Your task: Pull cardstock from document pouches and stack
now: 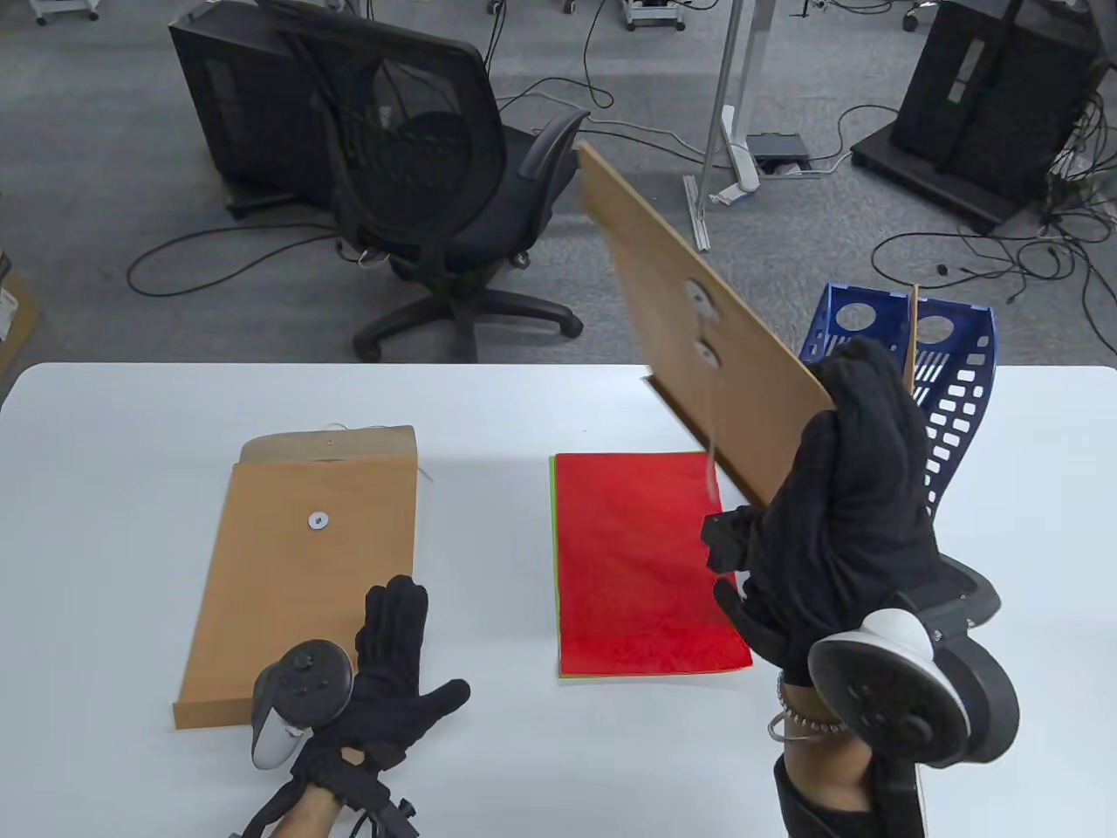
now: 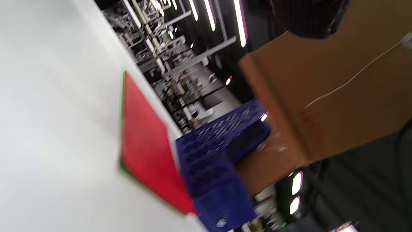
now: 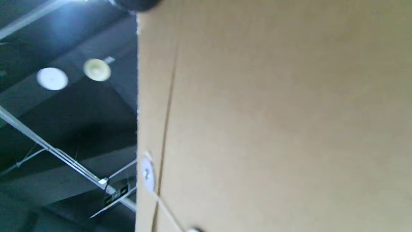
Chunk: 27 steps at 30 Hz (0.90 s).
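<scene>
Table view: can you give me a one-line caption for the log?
Right hand holds a kraft pouch aloft beside the red cardstock stack; left hand rests near a second pouch.

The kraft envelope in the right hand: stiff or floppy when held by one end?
Probably fairly stiff: the kraft envelope, gripped at its lower end by the right hand, stands up tilted without visibly sagging. Likely light, since one hand holds it up. Its loose string dangles and may snag.

A white rectangular table (image 1: 541, 410) fills the near scene. Beyond it, grey carpeted floor (image 1: 113, 166) holds a black mesh office chair (image 1: 428, 175), black cables (image 1: 986, 253), and black equipment cabinets far left (image 1: 244, 105) and far right (image 1: 1003, 96).
</scene>
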Tool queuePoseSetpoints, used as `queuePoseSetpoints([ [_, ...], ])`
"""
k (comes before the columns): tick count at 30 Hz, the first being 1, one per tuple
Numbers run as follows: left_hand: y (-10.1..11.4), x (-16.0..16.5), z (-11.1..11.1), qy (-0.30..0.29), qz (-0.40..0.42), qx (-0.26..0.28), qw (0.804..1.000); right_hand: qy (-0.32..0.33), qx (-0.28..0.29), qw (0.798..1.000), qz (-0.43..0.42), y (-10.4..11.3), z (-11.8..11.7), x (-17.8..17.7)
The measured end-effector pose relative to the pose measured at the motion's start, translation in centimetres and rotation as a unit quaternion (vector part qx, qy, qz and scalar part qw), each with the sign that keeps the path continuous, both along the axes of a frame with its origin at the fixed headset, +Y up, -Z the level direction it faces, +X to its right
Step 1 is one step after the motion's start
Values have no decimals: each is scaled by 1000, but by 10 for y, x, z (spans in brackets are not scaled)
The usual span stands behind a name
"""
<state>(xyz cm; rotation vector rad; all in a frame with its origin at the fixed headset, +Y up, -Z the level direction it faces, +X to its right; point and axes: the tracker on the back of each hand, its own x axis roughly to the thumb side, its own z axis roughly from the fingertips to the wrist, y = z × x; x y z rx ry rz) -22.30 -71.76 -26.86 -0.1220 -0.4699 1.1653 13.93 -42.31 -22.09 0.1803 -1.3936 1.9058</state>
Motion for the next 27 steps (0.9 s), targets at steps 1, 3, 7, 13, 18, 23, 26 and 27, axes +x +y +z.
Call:
queuePoseSetpoints([
  [1,5,-3,-3,4,19,1,1000,33,-25,999,-14,-8,-6,0],
  [3,13,-12,-12,28,61,9,998,124,-77,988,-48,-31,-25,0],
  [7,13,-26,-28,8,115,6,993,294,-175,925,-167,-85,-60,-6],
  [13,-6,-26,-34,-150,210,-70,964,374,-269,860,-220,-134,-94,-23],
  [18,-21,-19,-36,-243,261,-138,924,379,-274,863,-189,-151,-104,-35],
  [23,-25,-17,-36,-183,282,-124,934,229,-230,945,-28,-163,-87,-54],
  [26,-28,-20,-35,-164,303,-122,931,105,-178,971,119,-183,-65,-83],
  [27,-28,-20,-36,-156,307,-120,931,94,-178,967,156,-194,-58,-97],
])
